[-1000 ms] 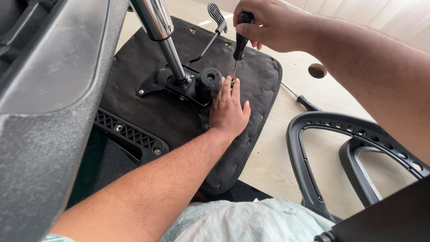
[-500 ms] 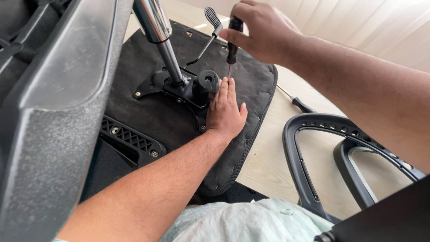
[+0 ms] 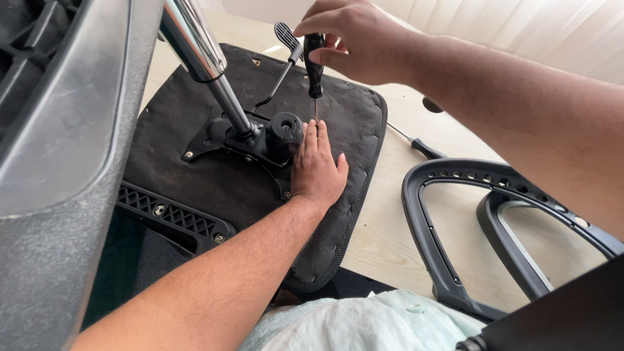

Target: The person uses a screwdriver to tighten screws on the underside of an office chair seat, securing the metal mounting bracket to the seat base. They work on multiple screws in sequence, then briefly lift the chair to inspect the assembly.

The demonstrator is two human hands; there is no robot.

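An upturned black office chair seat (image 3: 338, 110) lies on the pale floor, with a black metal mechanism plate (image 3: 224, 140) and a shiny chrome gas cylinder (image 3: 195, 52) rising from it. My left hand (image 3: 316, 170) rests flat on the seat's underside beside the mechanism's round black knob (image 3: 285, 128). My right hand (image 3: 354, 39) grips a black-handled screwdriver (image 3: 314, 65) upright, its tip down at the plate just above my left fingertips. A black adjusting lever (image 3: 285, 39) sticks out behind the screwdriver.
Two black plastic armrest loops (image 3: 455, 214) lie on the floor to the right. A second screwdriver (image 3: 416, 144) lies beyond them. A big grey and black chair part (image 3: 65, 162) fills the left. A ribbed black bracket (image 3: 172, 214) sits at the seat's near edge.
The view has shifted slightly. My right hand with the screwdriver has stayed over the mechanism plate and my left hand remains flat on the seat.
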